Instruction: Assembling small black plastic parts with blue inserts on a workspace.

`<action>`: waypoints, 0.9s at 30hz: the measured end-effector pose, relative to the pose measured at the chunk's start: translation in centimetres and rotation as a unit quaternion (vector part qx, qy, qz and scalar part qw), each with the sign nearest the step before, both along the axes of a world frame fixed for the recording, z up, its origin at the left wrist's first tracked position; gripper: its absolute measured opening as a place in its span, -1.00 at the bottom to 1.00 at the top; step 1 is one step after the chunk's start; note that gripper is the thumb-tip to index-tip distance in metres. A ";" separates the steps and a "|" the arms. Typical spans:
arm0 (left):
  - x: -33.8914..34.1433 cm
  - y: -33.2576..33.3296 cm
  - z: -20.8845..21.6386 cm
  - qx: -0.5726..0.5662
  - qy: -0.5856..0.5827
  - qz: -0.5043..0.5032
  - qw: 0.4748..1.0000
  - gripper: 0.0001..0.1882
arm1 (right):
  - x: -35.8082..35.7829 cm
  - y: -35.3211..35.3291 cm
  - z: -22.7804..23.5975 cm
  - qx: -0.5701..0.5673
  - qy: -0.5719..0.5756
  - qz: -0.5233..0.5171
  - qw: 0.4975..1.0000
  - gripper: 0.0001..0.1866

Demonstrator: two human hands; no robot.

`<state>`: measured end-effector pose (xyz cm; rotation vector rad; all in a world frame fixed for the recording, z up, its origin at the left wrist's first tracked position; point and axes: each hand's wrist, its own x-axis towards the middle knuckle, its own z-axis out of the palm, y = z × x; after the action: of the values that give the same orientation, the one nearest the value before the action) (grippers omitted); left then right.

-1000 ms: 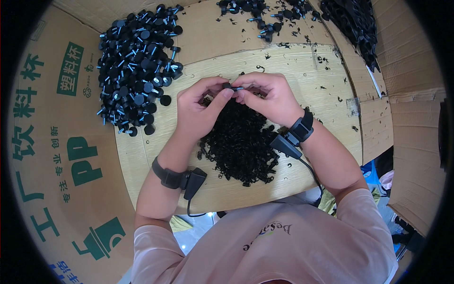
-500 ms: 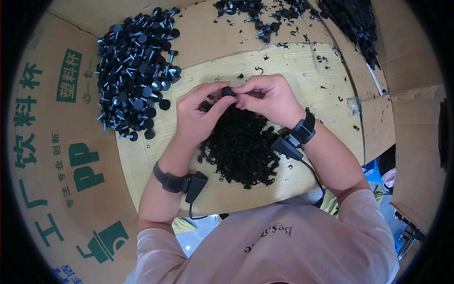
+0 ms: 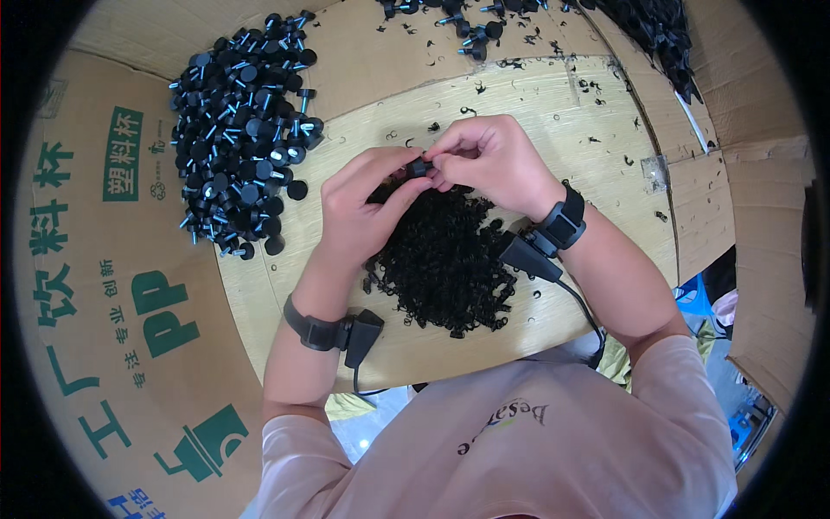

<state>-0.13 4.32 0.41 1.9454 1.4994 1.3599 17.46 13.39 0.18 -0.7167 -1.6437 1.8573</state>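
A small black round knob (image 3: 418, 168) is held between the thumb and fingers of my left hand (image 3: 361, 203), over the far side of a dark heap. My right hand (image 3: 494, 164) touches the knob's right edge, its thumb and fingertips pinched together. Whatever lies in that pinch is too small and covered to make out. Beneath both hands spreads the heap of tiny black curved clips (image 3: 445, 268). To the left rises a big pile of black-headed screws (image 3: 246, 143) with bare metal shanks, their heads like the knob I hold.
More black-headed screws (image 3: 474, 35) lie at the far edge among scattered clips. A black plastic bag (image 3: 648, 35) sits at the far right. Cardboard walls (image 3: 112, 242) enclose the pale board (image 3: 346, 363). Each wrist wears a black strapped device (image 3: 324, 333) with a cable.
The whole view has shifted slightly. My right hand has tilted a little, its fingertips still at the knob's edge. My left hand keeps the same grip.
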 end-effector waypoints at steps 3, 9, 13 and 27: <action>0.0 -0.1 0.0 0.017 0.039 -0.005 0.999 -0.68 | -0.1 0.0 0.1 -0.034 0.012 0.000 0.999 -0.85; 0.0 0.3 -0.4 0.065 0.057 -0.010 0.996 -0.65 | -0.1 0.1 0.2 -0.070 0.012 -0.020 0.997 -0.81; 0.1 0.2 -0.3 0.037 0.044 0.010 0.998 -0.64 | -0.1 0.4 -0.1 -0.068 0.026 -0.014 0.997 -0.79; -0.1 -0.1 -0.7 -0.038 -0.037 0.065 0.996 -0.72 | 0.0 0.0 -0.3 0.026 0.015 0.029 0.999 -0.75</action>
<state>-0.19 4.18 -0.30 1.7584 1.6417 1.3904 17.46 13.39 -0.10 -0.6237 -1.7040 1.8482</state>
